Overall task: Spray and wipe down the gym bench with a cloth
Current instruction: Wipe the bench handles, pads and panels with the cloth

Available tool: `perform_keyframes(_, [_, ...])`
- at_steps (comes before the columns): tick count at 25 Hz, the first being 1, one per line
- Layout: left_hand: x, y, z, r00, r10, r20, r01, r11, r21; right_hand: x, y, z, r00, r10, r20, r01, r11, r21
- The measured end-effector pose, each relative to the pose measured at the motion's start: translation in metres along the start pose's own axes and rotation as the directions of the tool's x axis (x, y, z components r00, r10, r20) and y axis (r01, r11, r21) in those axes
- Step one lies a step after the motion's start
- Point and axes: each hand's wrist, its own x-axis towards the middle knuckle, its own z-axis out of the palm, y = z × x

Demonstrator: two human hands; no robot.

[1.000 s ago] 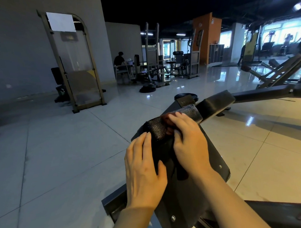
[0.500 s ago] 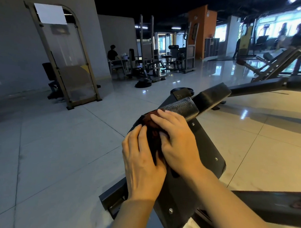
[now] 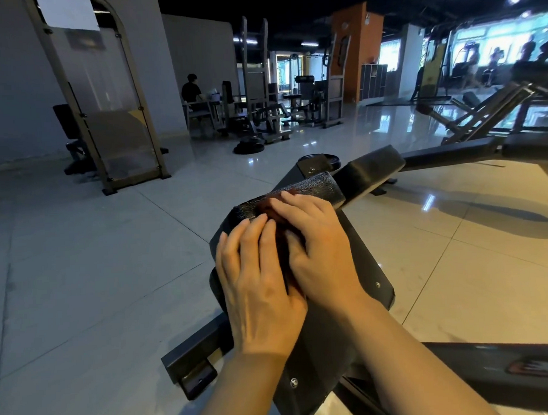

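Pressing down with both hands, a person wipes a black gym bench [image 3: 355,257] seen from above. The left hand [image 3: 257,288] and right hand [image 3: 317,246] lie side by side, palms down, fingers straight and close together, flat on a dark reddish cloth [image 3: 281,238]. The cloth is almost hidden beneath and between the hands; only a strip shows in the gap and at the right fingertips. It sits on the bench's upper pad, towards the far end, where a textured black edge rises. Flat, spread hands likely serve to press the cloth evenly against the pad, so it rubs without bunching. No spray bottle is visible. Pale floor tiles [image 3: 98,275] surround the bench, and weight machines [image 3: 263,114] stand far off.
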Motion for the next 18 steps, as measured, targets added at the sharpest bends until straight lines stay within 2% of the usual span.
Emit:
perform_keyframes(3, [0.001,0.005,0.009,0.999,0.049,-0.004,-0.049,0.998,0.043,0.010,0.029,-0.010,1.000,0.029,-0.010,-0.029,1.000,0.000])
perform_keyframes(7, [0.002,0.010,0.020,0.996,0.084,0.025,-0.085,0.993,0.078,0.019,0.063,-0.020,0.968,0.230,-0.102,-0.224,0.972,0.071])
perform_keyframes(9, [0.003,0.010,0.027,0.997,0.072,0.021,-0.074,0.993,0.097,0.017,0.060,-0.019,0.973,0.208,-0.096,-0.203,0.977,0.061])
perform_keyframes(14, [0.006,0.013,0.041,0.998,0.035,-0.055,-0.026,0.986,0.163,0.016,0.056,-0.022,1.000,-0.018,0.023,0.017,0.998,0.059])
perform_keyframes(18, [0.007,0.012,0.051,0.994,0.030,-0.110,-0.006,0.977,0.211,0.029,0.083,-0.026,0.997,0.050,-0.061,-0.046,0.997,0.061])
